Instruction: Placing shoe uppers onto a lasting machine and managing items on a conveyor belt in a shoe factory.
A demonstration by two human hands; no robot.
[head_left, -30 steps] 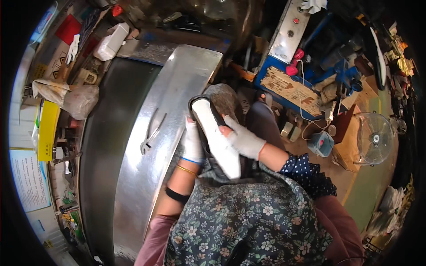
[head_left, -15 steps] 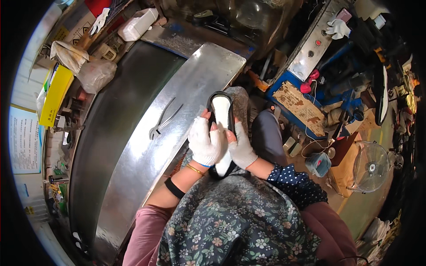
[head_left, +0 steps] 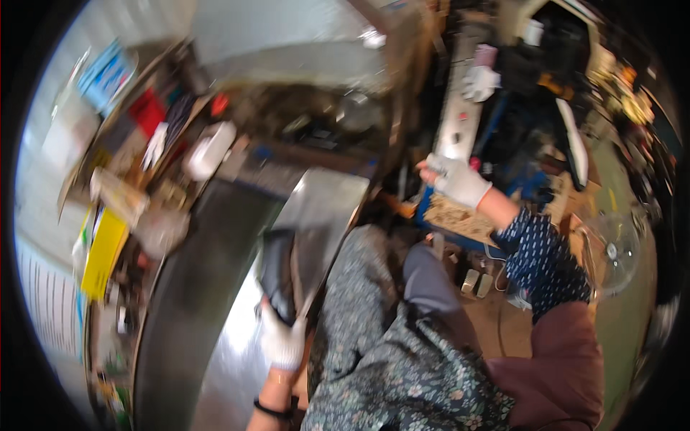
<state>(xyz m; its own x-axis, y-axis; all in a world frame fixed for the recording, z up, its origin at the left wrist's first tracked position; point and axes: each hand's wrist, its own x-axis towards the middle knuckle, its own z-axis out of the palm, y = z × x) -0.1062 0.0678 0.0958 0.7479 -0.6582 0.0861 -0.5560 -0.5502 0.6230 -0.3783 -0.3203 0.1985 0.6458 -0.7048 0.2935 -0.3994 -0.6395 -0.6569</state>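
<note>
In its white fingerless glove, my left hand [head_left: 282,337] is closed on one end of a black shoe [head_left: 277,269]. The shoe is over the shiny metal bench top [head_left: 327,197], and motion blur leaves unclear whether it touches it. My right hand [head_left: 461,183], also gloved in white, is out to the right above a worn wooden board [head_left: 460,215] on a blue frame. Its bare fingertips point left and are smeared; no object shows clearly in them. The pliers seen on the metal top earlier cannot be made out.
Left of the metal top runs a dark conveyor belt [head_left: 215,287]. Beyond my right hand stands a grey control panel [head_left: 454,133] with a white glove [head_left: 480,82] lying on it. A fan [head_left: 611,250] is at far right, and a yellow box [head_left: 105,253] at left.
My hands have parted. The left carried the shoe leftward over the metal top; the right let go and reached far right and forward. The view has shifted.
</note>
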